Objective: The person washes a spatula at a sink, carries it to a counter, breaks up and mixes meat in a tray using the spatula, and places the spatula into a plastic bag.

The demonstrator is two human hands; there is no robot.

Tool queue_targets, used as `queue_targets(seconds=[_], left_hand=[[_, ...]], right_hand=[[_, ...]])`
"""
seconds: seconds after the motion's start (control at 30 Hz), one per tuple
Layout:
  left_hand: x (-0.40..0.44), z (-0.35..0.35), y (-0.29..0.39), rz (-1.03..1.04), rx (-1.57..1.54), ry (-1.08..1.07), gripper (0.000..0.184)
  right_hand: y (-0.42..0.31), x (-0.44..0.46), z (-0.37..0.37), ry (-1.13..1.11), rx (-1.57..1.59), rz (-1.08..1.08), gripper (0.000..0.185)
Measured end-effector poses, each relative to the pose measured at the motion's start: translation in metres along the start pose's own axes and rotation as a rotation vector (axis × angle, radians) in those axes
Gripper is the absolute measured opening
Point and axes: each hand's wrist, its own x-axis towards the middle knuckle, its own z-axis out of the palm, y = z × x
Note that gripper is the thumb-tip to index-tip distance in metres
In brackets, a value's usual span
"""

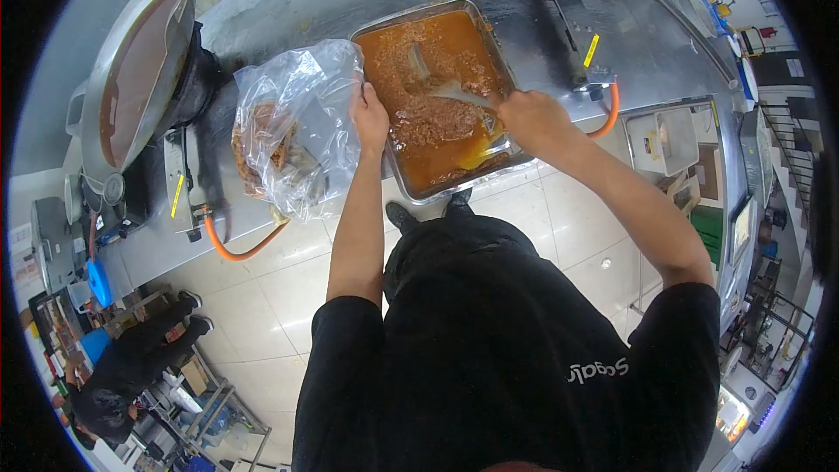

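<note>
A rectangular metal tray (398,177) holds brown minced meat (446,118) in orange, oily sauce. My right hand (531,125) is closed around a pale scoop (463,96) whose front reaches into the meat; its full shape is partly hidden. At the tray's left edge, my left hand (370,121) grips the side of a clear plastic bag (319,79). The bag bulges beside the tray, with brown food (262,131) visible in its lower left part. Its opening is not clearly visible.
A large tilted pan (144,79) with brown liquid sits at the left of the steel counter (306,0). Burners with orange hoses (232,253) flank the tray. Another person (131,371) is at shelving lower left. A plastic bin (673,140) stands at right.
</note>
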Motion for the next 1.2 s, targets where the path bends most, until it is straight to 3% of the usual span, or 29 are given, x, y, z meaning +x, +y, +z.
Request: queue_targets(seconds=[0.03, 0.13, 0.23, 0.33, 0.47, 0.63, 0.9, 1.2], left_hand=[[0.001, 0.001, -0.003, 0.009, 0.002, 0.009, 0.043], [0.001, 0.001, -0.003, 0.000, -0.014, 0.013, 0.044], [0.001, -0.001, 0.001, -0.001, -0.022, -0.007, 0.044], [0.000, -0.003, 0.002, -0.019, -0.001, -0.018, 0.044], [0.002, 0.002, -0.013, -0.007, -0.043, 0.008, 0.044], [0.000, -0.002, -0.003, -0.072, -0.079, -0.005, 0.045], [0.003, 0.001, -0.007, -0.109, -0.127, 0.016, 0.045], [0.005, -0.001, -0.015, -0.089, -0.116, -0.001, 0.046]], right_hand=[[0.003, -0.003, -0.002, -0.038, -0.023, -0.006, 0.041], [0.012, -0.020, -0.015, -0.020, -0.052, -0.010, 0.044], [0.028, -0.031, -0.042, -0.068, -0.051, 0.008, 0.041], [0.041, -0.033, -0.069, -0.089, -0.012, 0.095, 0.027], [0.045, -0.008, -0.070, 0.012, -0.019, 0.099, 0.032], [0.017, 0.060, -0.063, 0.138, -0.023, 0.101, 0.026], [-0.042, 0.124, -0.068, 0.104, -0.048, 0.124, 0.023], [-0.069, 0.108, -0.039, 0.041, -0.200, -0.019, 0.021]])
